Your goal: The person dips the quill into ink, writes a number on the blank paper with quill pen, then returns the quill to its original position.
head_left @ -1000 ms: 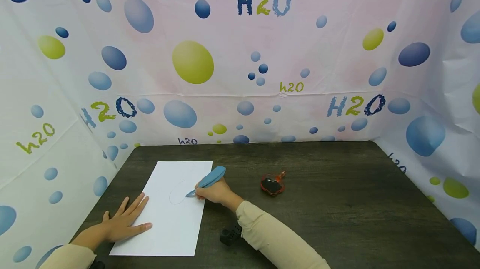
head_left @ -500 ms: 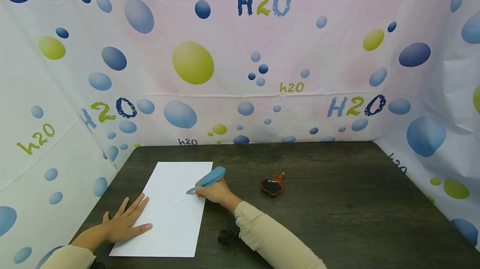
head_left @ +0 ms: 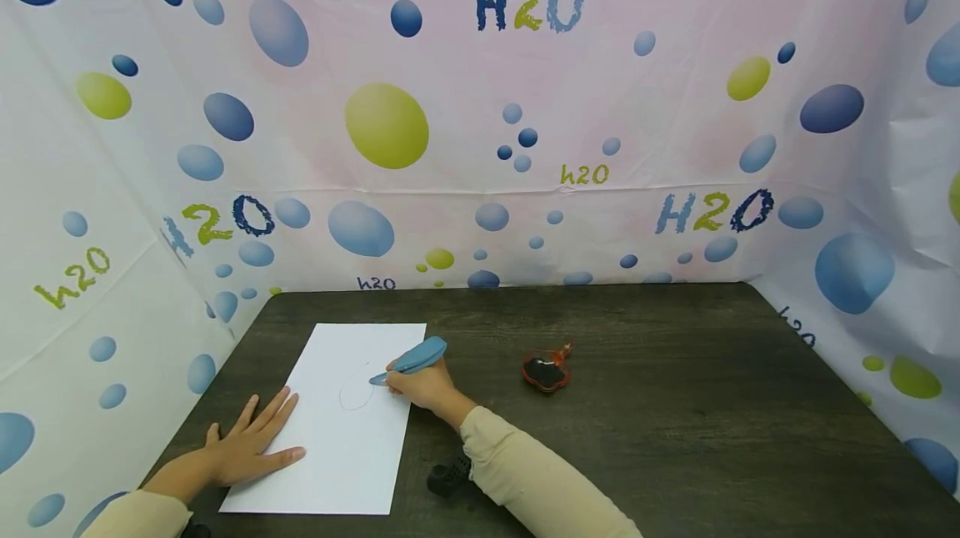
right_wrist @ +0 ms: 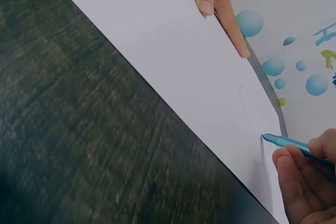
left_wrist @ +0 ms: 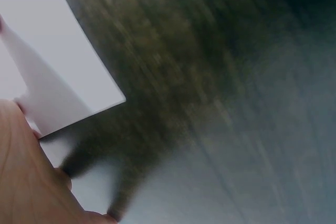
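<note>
Paper (head_left: 341, 429) lies flat on the dark tabletop (head_left: 675, 421), near the left front side. It has 1 thin curved line (head_left: 356, 392) on it, like most of an oval. I think the drawing is only begun, because the rest of the sheet is white and the line looks faint and not fully closed.

The right hand (head_left: 423, 386) holds a blue pen (head_left: 408, 361). Its fingers (right_wrist: 296, 182) are curled tight around the pen, and the pen tip touches the paper right at the right side of the curved line. The pen leans back toward the wall.

The left hand (head_left: 247, 442) lies flat with straight, spread fingers (right_wrist: 223, 3). They press on the left edge of the paper and hold nothing.

A small red and black thing (head_left: 545, 369) sits on the tabletop, well apart from the paper, to the right of the pen hand.
</note>
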### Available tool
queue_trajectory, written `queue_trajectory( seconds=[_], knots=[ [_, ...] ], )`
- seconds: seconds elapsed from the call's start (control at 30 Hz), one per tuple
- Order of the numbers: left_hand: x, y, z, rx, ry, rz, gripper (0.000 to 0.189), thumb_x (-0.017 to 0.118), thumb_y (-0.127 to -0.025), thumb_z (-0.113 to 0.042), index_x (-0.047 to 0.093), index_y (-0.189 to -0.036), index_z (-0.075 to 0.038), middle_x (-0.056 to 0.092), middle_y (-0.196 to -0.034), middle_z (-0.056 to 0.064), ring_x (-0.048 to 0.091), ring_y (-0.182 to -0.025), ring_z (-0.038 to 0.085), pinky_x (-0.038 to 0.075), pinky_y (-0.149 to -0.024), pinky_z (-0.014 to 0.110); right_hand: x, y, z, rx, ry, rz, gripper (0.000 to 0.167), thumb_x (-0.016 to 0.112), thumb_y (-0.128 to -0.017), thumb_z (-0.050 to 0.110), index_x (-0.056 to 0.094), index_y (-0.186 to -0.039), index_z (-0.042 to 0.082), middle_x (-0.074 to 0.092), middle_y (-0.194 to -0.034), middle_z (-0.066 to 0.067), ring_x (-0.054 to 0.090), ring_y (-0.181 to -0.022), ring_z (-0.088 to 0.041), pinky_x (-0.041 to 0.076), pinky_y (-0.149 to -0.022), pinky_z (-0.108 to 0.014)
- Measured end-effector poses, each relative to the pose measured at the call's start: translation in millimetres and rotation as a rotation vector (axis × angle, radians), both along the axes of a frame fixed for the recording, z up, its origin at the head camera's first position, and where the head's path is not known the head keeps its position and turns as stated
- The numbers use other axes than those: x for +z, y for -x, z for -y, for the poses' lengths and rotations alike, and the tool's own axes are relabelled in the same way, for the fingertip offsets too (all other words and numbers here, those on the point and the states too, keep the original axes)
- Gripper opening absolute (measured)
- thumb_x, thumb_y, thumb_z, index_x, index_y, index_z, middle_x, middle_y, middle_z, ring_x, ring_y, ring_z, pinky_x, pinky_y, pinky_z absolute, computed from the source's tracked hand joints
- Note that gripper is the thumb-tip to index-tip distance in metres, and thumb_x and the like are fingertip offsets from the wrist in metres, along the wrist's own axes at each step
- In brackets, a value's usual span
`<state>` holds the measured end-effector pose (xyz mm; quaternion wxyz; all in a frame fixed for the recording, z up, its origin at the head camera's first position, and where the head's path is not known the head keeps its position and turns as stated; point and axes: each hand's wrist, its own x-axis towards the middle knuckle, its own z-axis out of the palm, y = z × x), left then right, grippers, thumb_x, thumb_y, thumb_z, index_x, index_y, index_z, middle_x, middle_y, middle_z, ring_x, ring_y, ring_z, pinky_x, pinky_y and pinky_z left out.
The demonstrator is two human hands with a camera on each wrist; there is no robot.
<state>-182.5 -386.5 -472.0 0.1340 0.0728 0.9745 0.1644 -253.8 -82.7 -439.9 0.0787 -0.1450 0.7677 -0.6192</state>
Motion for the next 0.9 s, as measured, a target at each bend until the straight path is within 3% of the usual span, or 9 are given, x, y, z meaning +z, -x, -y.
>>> queue_trajectory(
  seconds=[0.13, 0.33, 0.57, 0.73, 0.9],
  knots=[
    [-0.4, -0.7, -2.6, 0.001, 0.005, -0.014, 0.088, 0.050, -0.086, -0.067, 0.003, -0.154, -0.036, -0.007, -0.162, 0.007, -0.008, -0.139, 0.056, -0.020, -0.081, 0.083, -1.7, -1.2, 2.7, -0.019, -0.011, -0.002, 0.010, 0.067, -0.085, 0.004, 0.073, -0.091, -0.001, 0.072, -0.070, -0.010, 0.069, -0.062, -0.012, 0.055, -0.059, -0.020],
    [3.3, -2.2, -3.5, -0.003, 0.004, 0.004, 0.088, 0.051, -0.088, -0.064, 0.000, -0.154, -0.035, -0.017, -0.160, 0.001, -0.010, -0.138, 0.056, -0.022, -0.081, 0.082, -2.3, -5.3, 9.7, -0.064, 0.016, 0.101, 0.009, 0.070, -0.084, 0.012, 0.074, -0.089, 0.005, 0.071, -0.069, -0.003, 0.067, -0.060, -0.008, 0.054, -0.060, -0.020],
    [8.6, -0.5, -6.4, -0.003, -0.012, 0.037, 0.091, 0.053, -0.089, -0.061, 0.006, -0.155, -0.020, -0.009, -0.160, 0.014, -0.012, -0.136, 0.059, -0.024, -0.080, 0.082, -3.8, -8.7, 15.4, -0.090, 0.026, 0.094, 0.008, 0.070, -0.084, 0.011, 0.074, -0.088, 0.006, 0.070, -0.066, -0.003, 0.065, -0.056, -0.006, 0.052, -0.059, -0.018],
    [0.3, -1.4, -2.5, 0.006, -0.011, 0.002, 0.091, 0.053, -0.087, -0.063, 0.002, -0.155, -0.031, -0.012, -0.161, 0.009, -0.010, -0.137, 0.058, -0.022, -0.080, 0.083, -4.8, -12.8, 18.8, -0.071, 0.060, 0.081, 0.008, 0.069, -0.084, 0.009, 0.074, -0.089, 0.004, 0.070, -0.066, -0.004, 0.063, -0.055, -0.005, 0.051, -0.058, -0.018],
    [-0.8, -0.2, -0.4, 0.001, -0.033, 0.011, 0.091, 0.053, -0.087, -0.063, 0.001, -0.155, -0.031, -0.014, -0.160, 0.007, -0.010, -0.136, 0.059, -0.024, -0.080, 0.081, -4.4, -17.5, 22.8, -0.063, 0.091, 0.084, 0.008, 0.069, -0.083, 0.007, 0.073, -0.088, 0.003, 0.070, -0.067, -0.004, 0.063, -0.056, -0.005, 0.052, -0.058, -0.018]
  ],
)
